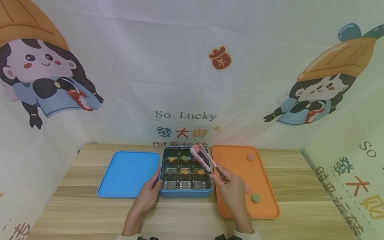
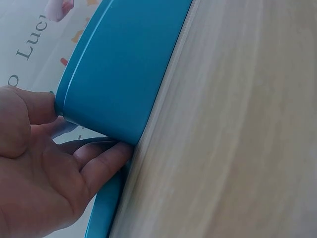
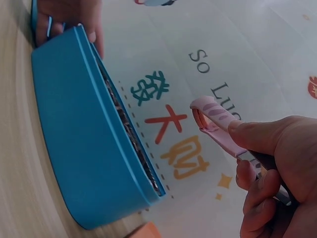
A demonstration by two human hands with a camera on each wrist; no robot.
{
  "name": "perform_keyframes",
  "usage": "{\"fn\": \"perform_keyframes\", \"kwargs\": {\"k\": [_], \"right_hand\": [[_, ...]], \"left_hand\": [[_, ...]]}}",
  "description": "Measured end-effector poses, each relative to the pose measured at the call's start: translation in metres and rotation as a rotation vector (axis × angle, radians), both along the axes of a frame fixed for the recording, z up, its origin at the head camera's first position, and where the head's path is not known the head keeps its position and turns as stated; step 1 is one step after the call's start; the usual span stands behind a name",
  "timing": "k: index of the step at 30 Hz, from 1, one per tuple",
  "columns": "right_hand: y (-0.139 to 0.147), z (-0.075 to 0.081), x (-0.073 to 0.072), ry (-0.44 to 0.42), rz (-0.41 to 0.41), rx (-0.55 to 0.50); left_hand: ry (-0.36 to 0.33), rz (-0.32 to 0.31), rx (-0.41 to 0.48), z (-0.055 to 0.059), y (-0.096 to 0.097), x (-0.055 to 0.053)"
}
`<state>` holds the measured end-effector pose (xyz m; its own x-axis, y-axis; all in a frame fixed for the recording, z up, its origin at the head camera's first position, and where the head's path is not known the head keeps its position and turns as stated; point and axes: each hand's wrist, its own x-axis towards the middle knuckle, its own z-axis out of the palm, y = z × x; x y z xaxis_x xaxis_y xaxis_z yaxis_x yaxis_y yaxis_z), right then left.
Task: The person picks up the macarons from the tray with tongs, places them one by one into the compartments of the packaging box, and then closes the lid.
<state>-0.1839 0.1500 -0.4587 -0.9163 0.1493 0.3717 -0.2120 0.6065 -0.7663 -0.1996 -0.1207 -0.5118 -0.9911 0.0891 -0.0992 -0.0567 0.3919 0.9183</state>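
Observation:
A blue box [image 1: 186, 193] with a dark divided insert stands in the middle of the table. My left hand [image 1: 149, 193] rests against its left side; in the left wrist view the thumb touches the rim and other fingers touch the lower wall. My right hand [image 1: 232, 190] grips tongs [image 1: 205, 161] with pink ends, raised above the box's back right part. Between the tong ends is a small pink macaron [image 1: 196, 148]. Inside the box, a green macaron [image 1: 184, 158] and several yellow ones sit in compartments; the back right compartment is partly hidden by the tongs.
An orange tray [image 1: 267, 210] lies to the box's right, bearing a green macaron [image 1: 255, 198] and pink macarons [image 1: 250, 157], one partly behind my right hand. Left of the box lies a flat blue lid [image 1: 129, 173]. A printed cloth [image 1: 180, 66] hangs behind the table.

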Motion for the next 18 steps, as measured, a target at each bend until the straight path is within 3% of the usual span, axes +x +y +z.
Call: {"fn": "perform_keyframes", "kwargs": {"k": [18], "right_hand": [[-0.046, -0.027, -0.001, -0.139, 0.042, 0.113]], "left_hand": [[-0.013, 0.005, 0.020, 0.001, -0.001, 0.000]]}}
